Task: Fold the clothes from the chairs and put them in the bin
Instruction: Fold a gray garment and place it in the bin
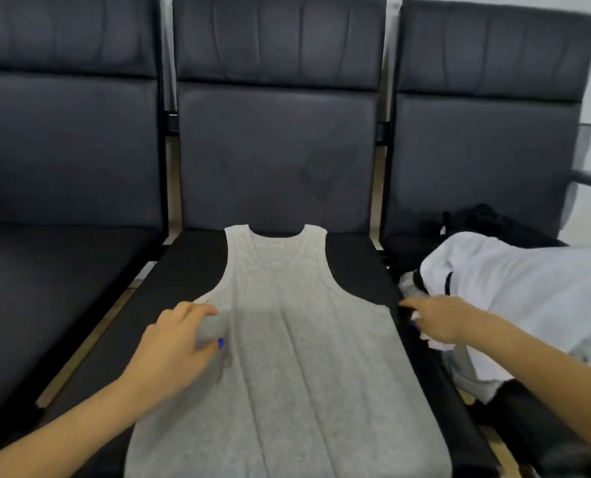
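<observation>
Left hand (180, 343) rests on the left edge of the pale grey sleeveless knit vest (287, 357), fingers loosely curved with the thumb against the cloth; whether it pinches the fabric cannot be told. Right hand (435, 319) reaches to the vest's right edge just below the armhole, fingers curled; a scrap of white cloth shows under them, but what it grips is unclear. Vest lies flat and unfolded, neck away from the person, on the middle black padded chair seat (190, 267); judged: folding of this piece is only beginning. On the right-hand seat a heap of white and black garments (528, 281) waits unfolded. No bin is in view; nothing can be confirmed as put away.
</observation>
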Motion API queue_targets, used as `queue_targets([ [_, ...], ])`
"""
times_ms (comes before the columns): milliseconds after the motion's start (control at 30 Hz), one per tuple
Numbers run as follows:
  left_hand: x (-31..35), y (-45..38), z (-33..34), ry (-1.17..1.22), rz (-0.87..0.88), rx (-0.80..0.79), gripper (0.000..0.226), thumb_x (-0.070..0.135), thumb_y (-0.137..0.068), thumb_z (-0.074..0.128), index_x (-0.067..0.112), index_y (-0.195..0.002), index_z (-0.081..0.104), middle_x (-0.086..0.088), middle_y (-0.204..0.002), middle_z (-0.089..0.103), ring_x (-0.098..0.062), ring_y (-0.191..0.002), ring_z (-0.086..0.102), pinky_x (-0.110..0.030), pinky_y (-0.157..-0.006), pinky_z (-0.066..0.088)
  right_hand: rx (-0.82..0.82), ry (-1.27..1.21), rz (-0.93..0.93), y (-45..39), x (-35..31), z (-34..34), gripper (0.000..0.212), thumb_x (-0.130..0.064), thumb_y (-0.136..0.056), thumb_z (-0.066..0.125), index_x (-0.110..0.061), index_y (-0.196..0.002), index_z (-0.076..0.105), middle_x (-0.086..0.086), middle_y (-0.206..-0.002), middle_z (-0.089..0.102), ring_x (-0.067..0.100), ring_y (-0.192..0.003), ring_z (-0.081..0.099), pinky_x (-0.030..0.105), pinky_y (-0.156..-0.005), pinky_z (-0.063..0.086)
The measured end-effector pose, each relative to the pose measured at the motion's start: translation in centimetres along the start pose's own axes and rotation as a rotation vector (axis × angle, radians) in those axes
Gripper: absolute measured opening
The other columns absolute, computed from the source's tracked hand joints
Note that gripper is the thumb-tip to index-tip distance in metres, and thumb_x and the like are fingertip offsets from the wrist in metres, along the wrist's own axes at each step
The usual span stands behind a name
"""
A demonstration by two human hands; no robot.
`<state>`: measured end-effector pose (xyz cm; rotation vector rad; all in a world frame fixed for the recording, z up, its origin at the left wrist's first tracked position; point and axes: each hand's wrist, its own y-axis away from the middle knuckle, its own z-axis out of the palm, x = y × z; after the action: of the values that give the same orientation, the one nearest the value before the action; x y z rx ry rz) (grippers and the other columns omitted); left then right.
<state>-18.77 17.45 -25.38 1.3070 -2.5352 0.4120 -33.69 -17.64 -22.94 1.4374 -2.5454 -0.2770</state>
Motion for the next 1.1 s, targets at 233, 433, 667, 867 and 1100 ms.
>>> queue_targets([
  [233,0.7,5.1,-1.4,-0.349,-0.212,-0.124,0.072,0.064,-0.087,0.049,0.017,-0.137,0.031,-0.004,-0.129,0.034,-0.024,-0.118,0.043,-0.031,-0.094,0.044,0.569,0.18,-0.171,5.5,-0.7,3.4,0.023,-0.008,-0.062,0.08,-0.01,-0.082,0.071,0.01,-0.079,0.064,0.031,-0.074,0.061,0.039,-0.065,0.051],
  [433,-0.7,5.8,-2.4,-0.21,-0.388,-0.302,0.047,0.061,-0.091,0.045,0.014,-0.095,0.048,-0.003,-0.103,0.049,-0.017,-0.086,0.054,-0.028,-0.07,0.043,0.504,-0.041,-0.096,7.6,-5.0,5.5,0.034,-0.036,-0.088,0.064,-0.005,-0.102,0.059,0.014,-0.102,0.057,0.034,-0.093,0.058,0.039,-0.07,0.049],
  [667,-2.4,6.4,-2.9,0.096,-0.356,0.013,0.025,0.024,-0.098,0.05,0.009,-0.079,0.041,-0.006,-0.068,0.053,-0.016,-0.059,0.047,-0.028,-0.051,0.031,0.295,-0.118,0.017,6.1,-5.1,5.0,0.027,-0.025,-0.103,0.037,-0.004,-0.087,0.041,0.001,-0.07,0.029,0.018,-0.074,0.048,0.029,-0.06,0.041],
  [867,-4.8,6.8,-3.8,0.097,-0.403,0.108,0.008,0.012,-0.095,0.052,0.012,-0.097,0.044,-0.013,-0.068,0.055,-0.026,-0.055,0.05,-0.031,-0.051,0.037,0.267,-0.118,0.009,5.8,-4.9,4.5,0.04,-0.008,-0.098,0.035,-0.018,-0.066,0.014,-0.001,-0.064,0.035,0.01,-0.053,0.032,0.026,-0.044,0.021],
  [1100,-5.2,6.2,-4.3,-0.206,-0.357,-0.032,0.049,0.005,-0.092,0.04,0.028,-0.135,0.032,-0.006,-0.075,0.052,-0.021,-0.06,0.051,-0.029,-0.051,0.039,0.319,-0.084,0.04,6.3,-4.1,3.9,0.014,-0.011,-0.099,0.036,-0.007,-0.112,0.037,0.007,-0.092,0.054,0.016,-0.064,0.041,0.029,-0.058,0.035],
])
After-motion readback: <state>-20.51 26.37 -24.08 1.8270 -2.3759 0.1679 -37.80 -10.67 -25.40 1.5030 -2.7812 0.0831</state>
